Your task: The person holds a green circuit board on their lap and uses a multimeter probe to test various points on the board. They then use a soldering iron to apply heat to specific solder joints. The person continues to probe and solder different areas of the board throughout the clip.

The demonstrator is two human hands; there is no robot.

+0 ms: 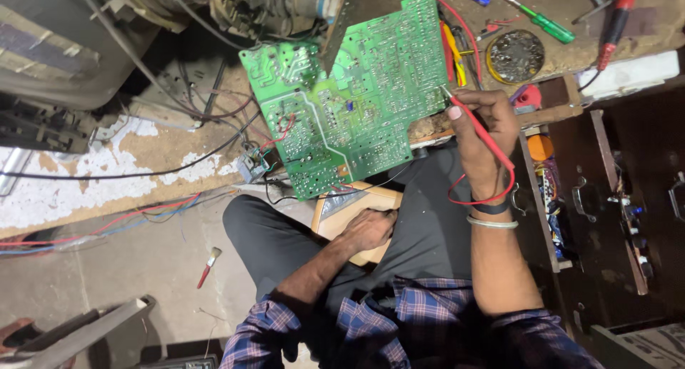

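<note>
Head view: right hand (479, 130) pinches a red multimeter probe (477, 123) pen-style between thumb and fingers, tip touching the right edge of the green circuit board (349, 98), solder side up. The board lies tilted across the workbench edge (164, 151), partly over the person's lap, wires trailing from its lower left. Left hand (367, 230) rests loosely curled on a tan block (342, 212) on the thigh, gripping nothing that shows. Probing looks under way: one point touched, most of the board untested; no second probe or meter seen. Solder tin (515, 55) and green screwdriver (546, 23) sit untouched behind. Small brush (208, 265) on the floor.
</note>
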